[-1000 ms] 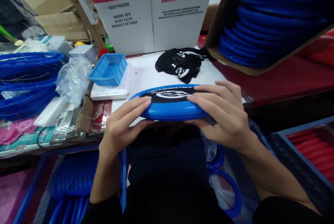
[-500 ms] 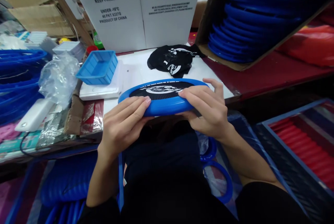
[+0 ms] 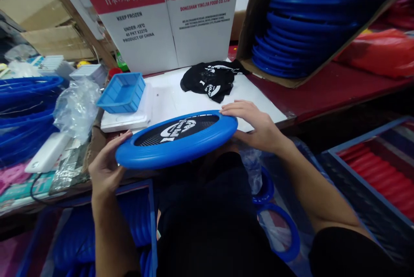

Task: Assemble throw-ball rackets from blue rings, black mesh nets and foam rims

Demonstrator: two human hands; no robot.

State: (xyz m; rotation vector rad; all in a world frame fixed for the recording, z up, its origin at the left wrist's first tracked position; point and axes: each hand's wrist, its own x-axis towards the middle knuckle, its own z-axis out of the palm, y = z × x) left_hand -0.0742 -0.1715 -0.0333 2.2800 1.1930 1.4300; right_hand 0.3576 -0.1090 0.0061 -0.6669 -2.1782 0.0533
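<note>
I hold a blue disc (image 3: 181, 147) with a black mesh centre and white lettering above my lap, tilted down to the left. My left hand (image 3: 105, 167) grips its left rim from below, thumb over the edge. My right hand (image 3: 255, 126) holds the right rim, fingers curled over the top. A heap of black printed mesh cloths (image 3: 208, 79) lies on the white board (image 3: 258, 104) beyond the disc.
A small blue tray (image 3: 123, 92) sits on a white slab at left, beside crumpled clear plastic (image 3: 76, 107). Blue rings (image 3: 22, 104) pile at far left; a cardboard box of blue rings (image 3: 304, 31) stands at right. White cartons (image 3: 155, 14) stand behind. More blue rings (image 3: 278, 225) lie below.
The disc has swung left and tilted; my left hand slid from the near rim to its left end and under it, and my right hand moved to the right rim.
</note>
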